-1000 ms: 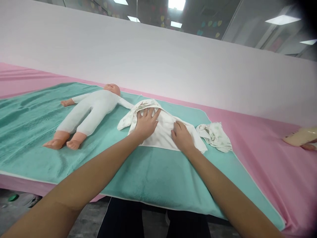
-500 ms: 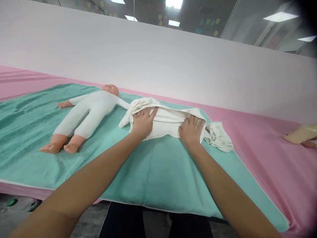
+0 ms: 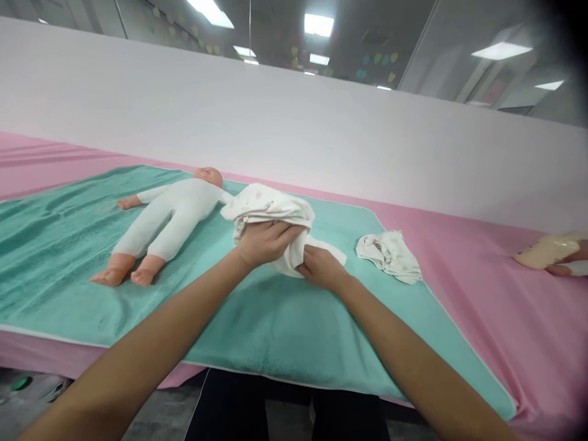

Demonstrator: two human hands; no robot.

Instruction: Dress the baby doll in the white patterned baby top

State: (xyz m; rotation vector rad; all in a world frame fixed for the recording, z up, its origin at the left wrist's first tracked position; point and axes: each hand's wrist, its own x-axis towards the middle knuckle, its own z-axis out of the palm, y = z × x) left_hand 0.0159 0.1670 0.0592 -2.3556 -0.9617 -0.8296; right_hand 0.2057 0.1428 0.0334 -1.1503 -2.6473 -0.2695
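Observation:
A white baby garment (image 3: 271, 202) with a small print is bunched up over the teal towel (image 3: 275, 331). My left hand (image 3: 269, 242) grips its gathered folds, the fingers tucked under the printed part. My right hand (image 3: 321, 264) pinches the lower edge of the same garment, just right of the left hand. Part of the white cloth trails out behind the right hand. To the left, a baby doll (image 3: 179, 208) in a white bodysuit lies on its back, one sleeve close to the garment. A second crumpled printed cloth (image 3: 390, 256) rests to the right.
The towel covers part of a pink-covered table (image 3: 482, 263) against a white wall panel (image 3: 294, 135). At the far right edge lies part of another doll (image 3: 549, 251), pale with a limb. Dark-clad legs show below the table's front edge.
Both hands have come closer together, the right one moving left. The garment, spread out before, is now gathered up and drawn away from the crumpled cloth on the right.

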